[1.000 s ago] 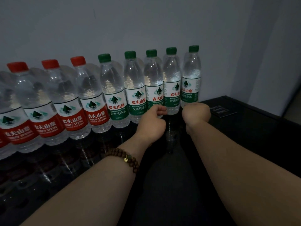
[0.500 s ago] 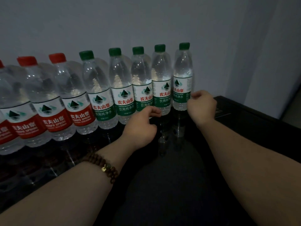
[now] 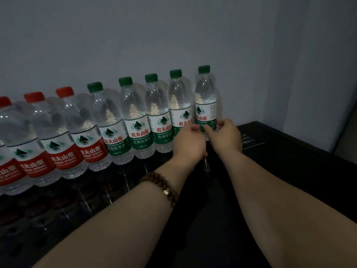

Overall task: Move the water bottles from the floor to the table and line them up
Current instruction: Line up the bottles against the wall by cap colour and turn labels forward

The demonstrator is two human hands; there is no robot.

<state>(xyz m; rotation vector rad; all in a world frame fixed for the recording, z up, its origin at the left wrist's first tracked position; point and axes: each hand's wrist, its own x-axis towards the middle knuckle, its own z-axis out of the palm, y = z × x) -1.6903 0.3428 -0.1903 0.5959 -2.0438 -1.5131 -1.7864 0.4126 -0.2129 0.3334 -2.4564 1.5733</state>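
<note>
Several water bottles stand in one row along the wall on the black table (image 3: 289, 180): red-capped, red-label ones (image 3: 63, 132) on the left, green-capped ones (image 3: 133, 113) on the right. My right hand (image 3: 226, 140) pinches the lower label of the rightmost green-capped bottle (image 3: 205, 97) between thumb and fingers. My left hand (image 3: 189, 146) is curled into a loose fist against the base of the second bottle from the right (image 3: 178, 101) and hides its bottom. The two hands almost touch. The floor is out of view.
A plain grey wall (image 3: 173, 35) runs right behind the row. A small dark plaque with pale text (image 3: 249, 141) lies on the table right of the last bottle. The table's right edge (image 3: 309, 144) slants toward me. A bead bracelet (image 3: 164, 188) is on my left wrist.
Both hands have moved up and together at the right end of the row. My right hand went from a fist beside the last bottle to gripping its label. The view has shifted right.
</note>
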